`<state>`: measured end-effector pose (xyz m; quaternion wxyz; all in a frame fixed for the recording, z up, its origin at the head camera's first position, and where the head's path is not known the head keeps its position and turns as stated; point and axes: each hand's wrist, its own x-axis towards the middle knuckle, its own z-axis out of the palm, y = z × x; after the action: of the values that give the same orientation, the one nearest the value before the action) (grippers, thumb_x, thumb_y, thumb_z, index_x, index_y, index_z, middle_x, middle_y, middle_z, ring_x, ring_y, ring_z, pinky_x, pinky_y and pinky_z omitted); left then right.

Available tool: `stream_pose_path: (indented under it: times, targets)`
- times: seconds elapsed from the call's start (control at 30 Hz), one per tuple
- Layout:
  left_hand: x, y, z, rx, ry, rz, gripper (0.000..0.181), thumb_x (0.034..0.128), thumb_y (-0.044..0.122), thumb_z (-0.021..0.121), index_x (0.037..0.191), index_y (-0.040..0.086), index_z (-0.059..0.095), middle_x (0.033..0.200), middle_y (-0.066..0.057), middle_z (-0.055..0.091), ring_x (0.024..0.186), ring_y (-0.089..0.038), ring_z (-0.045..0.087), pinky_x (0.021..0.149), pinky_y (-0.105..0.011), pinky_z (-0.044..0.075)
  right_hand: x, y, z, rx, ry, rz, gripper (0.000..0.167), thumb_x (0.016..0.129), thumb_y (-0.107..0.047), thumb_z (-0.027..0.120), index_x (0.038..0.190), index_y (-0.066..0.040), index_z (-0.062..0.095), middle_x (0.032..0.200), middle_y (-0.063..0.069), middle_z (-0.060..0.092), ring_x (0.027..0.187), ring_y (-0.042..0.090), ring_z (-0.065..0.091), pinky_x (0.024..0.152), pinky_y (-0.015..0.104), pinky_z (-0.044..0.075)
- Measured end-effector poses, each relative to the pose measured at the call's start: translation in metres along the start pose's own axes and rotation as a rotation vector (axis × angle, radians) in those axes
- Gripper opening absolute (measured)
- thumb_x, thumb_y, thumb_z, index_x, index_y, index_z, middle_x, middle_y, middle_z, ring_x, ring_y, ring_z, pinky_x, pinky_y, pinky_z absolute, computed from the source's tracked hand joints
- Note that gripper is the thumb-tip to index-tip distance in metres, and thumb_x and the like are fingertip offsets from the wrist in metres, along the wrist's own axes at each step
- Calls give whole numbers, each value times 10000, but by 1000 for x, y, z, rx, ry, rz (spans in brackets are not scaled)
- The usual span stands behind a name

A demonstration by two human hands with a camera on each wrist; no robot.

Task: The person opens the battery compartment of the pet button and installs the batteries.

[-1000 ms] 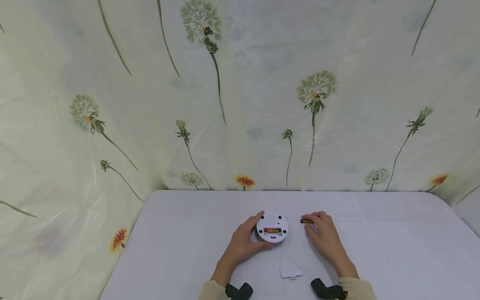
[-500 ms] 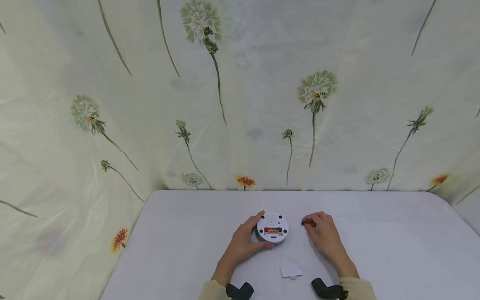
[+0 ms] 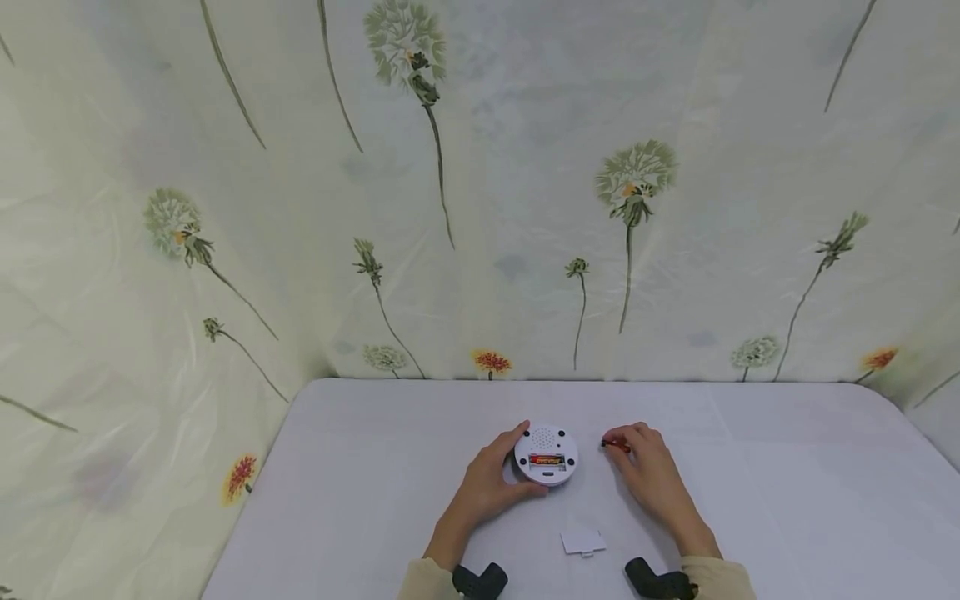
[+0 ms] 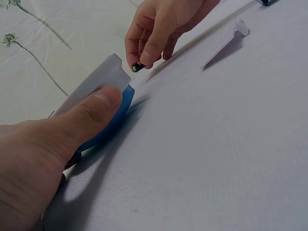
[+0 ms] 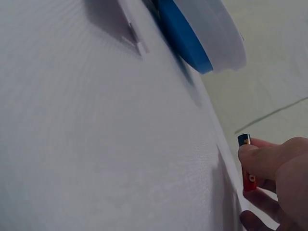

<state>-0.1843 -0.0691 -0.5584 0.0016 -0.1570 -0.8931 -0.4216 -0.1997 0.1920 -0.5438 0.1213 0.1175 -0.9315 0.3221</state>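
A round white device with small dark feet, speaker holes and a battery compartment faces up; one orange-and-black battery lies in the compartment. My left hand grips its left side between thumb and fingers; the left wrist view shows the thumb on the white edge above a blue band. To the right of the device, my right hand pinches a second battery, red with a dark end, between thumb and fingers, apart from the device.
A small white cover with a tab lies on the white-covered table, nearer the wearer than the device and between the forearms. Behind the table's far edge hangs a flower-patterned cloth.
The battery in my right hand has turned between the fingers, so more of its red body shows beside the thumb. My left hand and the device have kept their places.
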Motion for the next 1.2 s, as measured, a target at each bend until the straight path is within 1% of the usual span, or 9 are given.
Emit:
stream_pose_path:
  times: [0.2,0.43,0.67,0.77,0.97,1.2]
  targets:
    - [1,-1,1,-4,1,6,955,684,492,789,1478,354,276,1461,106,425,1347,-140,414,1089,-426,369,-1,-2,-2,-1,20,-21,168,863,-55,658,1025,-97,647,973,51,595,995,233,510,829,438,429]
    - [0,-1,0,-12,5,8,951,686,472,797,1476,355,281,1465,91,426,1344,-162,420,1084,-435,373,1,-9,-2,0,29,-54,167,857,-46,661,1016,-94,645,965,44,596,995,230,509,823,440,437]
    - [0,0,0,-4,6,11,948,689,474,795,1478,347,285,1468,103,418,1346,-153,418,1082,-435,377,0,-15,0,19,11,-38,171,862,-52,659,1027,-99,644,983,39,591,1005,221,501,825,433,438]
    - [-1,0,-1,-1,6,12,944,691,479,792,1476,359,281,1464,104,423,1340,-150,423,1079,-433,382,1,-16,0,24,15,-46,172,856,-54,667,1020,-103,648,975,35,592,993,211,502,807,411,439]
    - [-1,1,-1,3,2,2,942,693,497,782,1474,382,268,1469,111,414,1342,-152,421,1077,-433,385,3,-17,0,23,45,-89,185,847,-69,682,1016,-138,652,958,-10,591,945,157,499,752,333,423]
    - [-1,0,-1,10,3,6,946,688,508,779,1474,373,272,1457,107,431,1331,-148,432,1073,-428,387,3,-19,-1,39,37,-93,193,852,-86,682,1024,-168,650,960,-36,586,933,137,504,746,317,430]
